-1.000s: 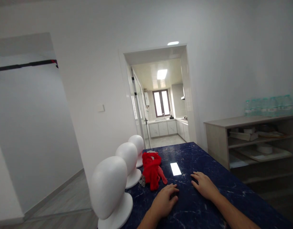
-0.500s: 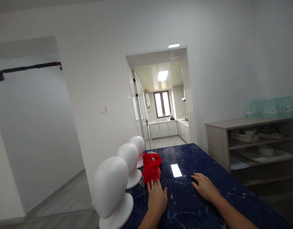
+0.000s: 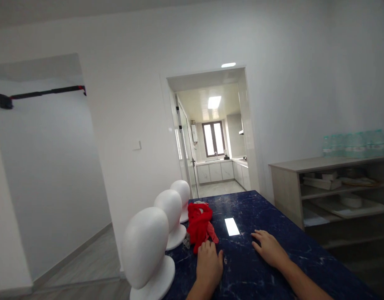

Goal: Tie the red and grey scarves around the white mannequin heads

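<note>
On the dark blue marbled table (image 3: 242, 266) lies a crumpled bundle of red cloth (image 3: 198, 225), with a paler red flap on its right and bits of grey at its edges. My left hand (image 3: 209, 262) is at its near end, fingers bent and drawn together on the cloth; the fingertips are partly hidden. To the right, my right hand (image 3: 269, 248) rests on the tabletop with fingers stretched out, holding nothing. Three white foam heads stand in a row along the left side: a near one (image 3: 146, 246), a middle one (image 3: 169, 210) and a far one (image 3: 181, 191).
A light wooden shelf unit (image 3: 285, 187) stands to the right, with several plastic bottles (image 3: 354, 145) on top and trays inside. Beyond the table's far edge, a doorway (image 3: 253, 150) opens to a kitchen. A bright reflection shows on the tabletop.
My left hand's fingers have closed together at the cloth. The bundle's near end has shifted toward me and its paler flap has spread right. My right hand has stayed in place.
</note>
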A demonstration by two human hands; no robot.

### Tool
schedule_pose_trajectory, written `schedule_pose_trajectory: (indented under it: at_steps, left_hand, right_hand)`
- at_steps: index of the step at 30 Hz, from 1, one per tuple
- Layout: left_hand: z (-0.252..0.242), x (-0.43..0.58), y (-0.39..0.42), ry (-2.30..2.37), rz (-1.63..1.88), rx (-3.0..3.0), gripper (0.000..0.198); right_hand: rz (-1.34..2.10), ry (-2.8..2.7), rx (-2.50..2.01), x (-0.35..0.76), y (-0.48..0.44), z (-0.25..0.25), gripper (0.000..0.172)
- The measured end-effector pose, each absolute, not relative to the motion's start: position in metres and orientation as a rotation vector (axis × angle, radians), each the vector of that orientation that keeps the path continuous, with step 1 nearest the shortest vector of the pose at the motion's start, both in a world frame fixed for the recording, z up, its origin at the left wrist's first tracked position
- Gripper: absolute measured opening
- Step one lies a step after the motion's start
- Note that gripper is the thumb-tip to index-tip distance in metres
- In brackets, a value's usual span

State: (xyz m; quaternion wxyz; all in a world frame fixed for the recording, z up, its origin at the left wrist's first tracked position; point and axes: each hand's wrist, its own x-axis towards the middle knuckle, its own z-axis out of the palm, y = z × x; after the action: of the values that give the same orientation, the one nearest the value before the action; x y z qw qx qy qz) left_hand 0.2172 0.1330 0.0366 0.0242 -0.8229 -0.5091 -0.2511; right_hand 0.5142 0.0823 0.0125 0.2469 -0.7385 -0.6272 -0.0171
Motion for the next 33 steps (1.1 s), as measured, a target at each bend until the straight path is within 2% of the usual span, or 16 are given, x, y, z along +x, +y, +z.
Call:
schedule_pose_trajectory:
  at_steps: [3, 6, 13, 15, 19, 23, 29, 33]
  left_hand:
    - [0.039, 0.216, 0.129, -1.414, -0.877, -2.602, 0.041]
    - [0.035, 0.217, 0.131, -1.325, -0.855, -2.816, 0.049]
    - [0.037, 0.217, 0.134, -1.629, -0.752, -2.513, 0.063]
    - [0.044, 0.217, 0.130, -1.575, -0.757, -2.464, 0.058]
    - [0.049, 0.218, 0.123, -1.296, -0.770, -2.678, 0.032]
    - [0.045, 0.219, 0.122, -1.122, -0.773, -2.874, 0.023]
    - [0.043, 0.216, 0.125, -1.235, -0.538, -2.915, 0.043]
    - [0.045, 0.216, 0.123, -1.225, -0.526, -2.893, 0.040]
  right_hand:
    - [-0.051, -1.710, -2.001, 0.516, 0.084, 0.009, 0.057]
    - [-0.052, -1.712, -1.992, 0.517, 0.085, 0.007, 0.057]
    - [-0.065, -1.729, -2.005, 0.517, 0.085, 0.008, 0.058]
    - [-0.064, -1.727, -2.004, 0.517, 0.085, 0.008, 0.057]
    - [-0.072, -1.723, -2.007, 0.518, 0.086, 0.006, 0.057]
    - [-0.085, -1.729, -2.004, 0.520, 0.088, 0.003, 0.057]
    - [-0.086, -1.718, -1.986, 0.521, 0.088, 0.001, 0.056]
    - [-0.085, -1.716, -2.000, 0.519, 0.086, 0.003, 0.056]
